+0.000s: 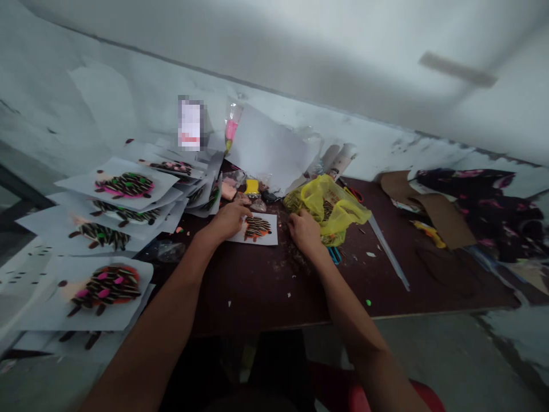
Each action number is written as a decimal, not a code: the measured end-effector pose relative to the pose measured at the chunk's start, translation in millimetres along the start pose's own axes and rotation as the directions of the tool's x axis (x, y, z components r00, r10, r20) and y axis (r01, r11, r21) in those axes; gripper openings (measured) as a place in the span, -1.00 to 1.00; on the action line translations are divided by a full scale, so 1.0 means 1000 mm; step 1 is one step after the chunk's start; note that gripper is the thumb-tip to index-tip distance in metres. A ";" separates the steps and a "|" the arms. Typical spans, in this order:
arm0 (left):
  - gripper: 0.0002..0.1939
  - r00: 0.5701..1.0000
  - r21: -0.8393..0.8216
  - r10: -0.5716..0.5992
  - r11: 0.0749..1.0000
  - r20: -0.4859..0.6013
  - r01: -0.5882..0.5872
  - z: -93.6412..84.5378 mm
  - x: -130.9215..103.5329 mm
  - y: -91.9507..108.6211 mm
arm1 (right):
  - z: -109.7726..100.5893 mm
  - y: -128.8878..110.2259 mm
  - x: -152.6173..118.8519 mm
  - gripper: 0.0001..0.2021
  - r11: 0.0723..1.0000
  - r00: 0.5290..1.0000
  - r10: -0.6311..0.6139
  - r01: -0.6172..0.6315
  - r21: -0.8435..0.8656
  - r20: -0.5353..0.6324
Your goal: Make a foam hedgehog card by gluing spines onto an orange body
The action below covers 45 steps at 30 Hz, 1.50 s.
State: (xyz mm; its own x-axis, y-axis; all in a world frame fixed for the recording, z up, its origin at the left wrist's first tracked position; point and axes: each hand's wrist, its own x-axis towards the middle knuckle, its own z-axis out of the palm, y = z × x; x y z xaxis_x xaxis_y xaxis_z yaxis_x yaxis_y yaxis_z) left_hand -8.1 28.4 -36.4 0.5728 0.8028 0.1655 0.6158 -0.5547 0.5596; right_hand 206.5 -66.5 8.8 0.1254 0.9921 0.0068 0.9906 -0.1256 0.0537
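A white card (270,236) carries a hedgehog figure (256,228) with an orange body and dark striped spines. My left hand (231,221) rests on the card's left side, fingers stretched out beside the hedgehog. To the right of the card, my right hand (304,230) is closed, its fingertips bent together at the near left edge of a yellow mesh bag (317,197). Thin brown sticks (330,210) lie in the open bag. What the right fingers pinch, if anything, is too small to make out.
Piled at left are papers with similar hedgehogs (124,185). Lumps of coloured clay (252,186) lie behind the card. Blue-handled scissors (334,256), a clear strip (389,252), a yellow cutter (430,233) and brown cardboard (446,217) lie rightward. The dark table (257,292) has scraps on it.
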 end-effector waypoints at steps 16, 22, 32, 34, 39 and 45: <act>-0.59 1.000 0.044 0.003 0.999 -0.018 -0.003 0.003 0.000 -0.003 | 0.011 0.000 0.002 -0.78 0.951 0.981 -0.108 0.149 0.270 -0.161; -0.57 0.999 0.060 0.029 0.998 -0.023 -0.028 0.004 0.001 -0.005 | 0.012 -0.004 -0.003 -0.78 0.558 0.981 -0.091 0.194 0.807 -0.174; -0.60 1.000 0.069 0.022 0.997 -0.003 -0.022 0.002 0.000 -0.003 | 0.012 -0.006 -0.006 -0.75 0.267 0.981 -0.192 0.042 0.963 0.010; -0.60 1.000 0.059 0.024 0.998 -0.002 -0.024 0.001 0.000 -0.003 | 0.013 -0.006 -0.007 -0.80 0.383 0.987 -0.148 0.117 0.916 -0.064; -0.59 1.000 0.038 0.014 0.999 0.021 -0.015 -0.001 0.000 -0.001 | 0.011 -0.010 -0.012 -0.86 0.650 0.966 -0.175 0.257 0.716 -0.188; -0.59 1.000 0.046 0.012 0.999 0.020 -0.013 -0.001 0.000 0.000 | 0.015 -0.020 -0.019 -0.81 0.804 0.964 -0.222 0.264 0.532 -0.144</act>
State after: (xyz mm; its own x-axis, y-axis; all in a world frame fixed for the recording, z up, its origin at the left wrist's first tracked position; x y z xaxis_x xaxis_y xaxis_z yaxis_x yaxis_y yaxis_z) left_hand -8.4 28.6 -35.3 0.5908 0.7915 0.1564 0.6323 -0.5746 0.5197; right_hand 185.2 -83.0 -7.8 -0.1065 0.9846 0.1383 0.8587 0.1612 -0.4864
